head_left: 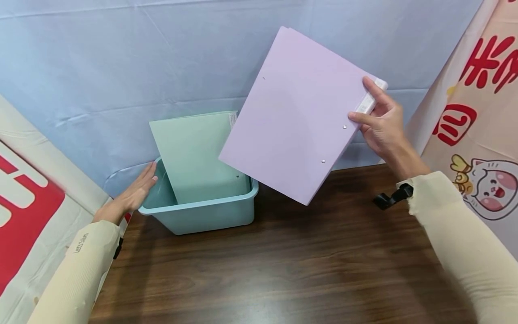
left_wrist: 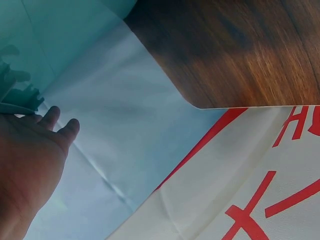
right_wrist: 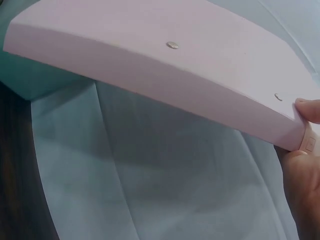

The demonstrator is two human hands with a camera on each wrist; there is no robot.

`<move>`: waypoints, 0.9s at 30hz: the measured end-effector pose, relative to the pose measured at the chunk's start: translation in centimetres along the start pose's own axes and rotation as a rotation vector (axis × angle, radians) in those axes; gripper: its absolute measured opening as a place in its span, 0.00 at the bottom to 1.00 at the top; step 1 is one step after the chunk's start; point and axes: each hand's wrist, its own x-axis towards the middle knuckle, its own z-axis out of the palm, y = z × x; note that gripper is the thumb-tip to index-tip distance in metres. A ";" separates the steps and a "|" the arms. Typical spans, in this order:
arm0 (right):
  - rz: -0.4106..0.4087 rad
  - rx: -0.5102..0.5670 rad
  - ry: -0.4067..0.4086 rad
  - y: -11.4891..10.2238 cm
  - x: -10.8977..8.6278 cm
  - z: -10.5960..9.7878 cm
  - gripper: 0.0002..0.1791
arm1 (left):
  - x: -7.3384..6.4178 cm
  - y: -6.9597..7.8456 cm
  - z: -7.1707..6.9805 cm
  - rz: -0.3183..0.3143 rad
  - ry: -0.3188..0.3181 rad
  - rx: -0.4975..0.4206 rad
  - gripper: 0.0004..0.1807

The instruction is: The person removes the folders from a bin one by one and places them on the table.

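My right hand (head_left: 384,121) grips a lilac file folder (head_left: 299,112) by its corner, near a white label strip. The folder is held tilted in the air, above and right of a blue-green plastic bin (head_left: 206,215). In the right wrist view, the folder's spine (right_wrist: 150,82) and two metal rivets show, with thumb and fingers at one end. A mint-green folder (head_left: 194,153) stands leaning inside the bin, its right part covered by the lilac one. My left hand (head_left: 135,191) rests with fairly straight fingers against the bin's left end; the left wrist view shows it at the outer wall.
The bin stands at the back left of a dark wooden table (head_left: 291,261). A light blue cloth (head_left: 121,58) hangs behind it. Printed banners with red shapes flank both sides, the left banner (head_left: 24,216) close to my left arm. A black strap (head_left: 394,197) dangles from my right wrist.
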 end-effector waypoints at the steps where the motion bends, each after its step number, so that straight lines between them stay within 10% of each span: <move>1: 0.007 -0.006 0.000 -0.2 -0.1 -0.3 0.50 | 0.0 0.0 0.0 -0.002 0.001 0.001 0.36; 27: 0.227 -0.307 0.045 -4.4 -1.8 -6.7 0.44 | -0.4 0.1 0.0 0.004 0.014 -0.008 0.36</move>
